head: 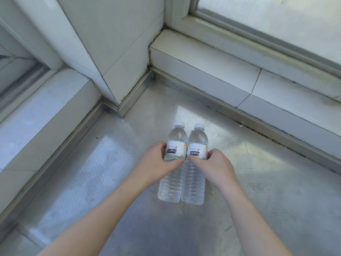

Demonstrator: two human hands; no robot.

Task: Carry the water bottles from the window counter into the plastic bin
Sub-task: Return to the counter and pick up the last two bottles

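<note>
While upright bottles touch on counter, left hand, right hand each wrap one.

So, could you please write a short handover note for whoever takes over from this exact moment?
Left hand: wrapped around the left bottle at its label.
Right hand: wrapped around the right bottle at its label.
Both bottles stand upright, side by side and touching, white caps on, on the metal counter near the window sill.
Done: both bottles gripped. Whether they are lifted yet cannot be told.
Left: carry them to the plastic bin, which is out of view, and set them inside.
</note>
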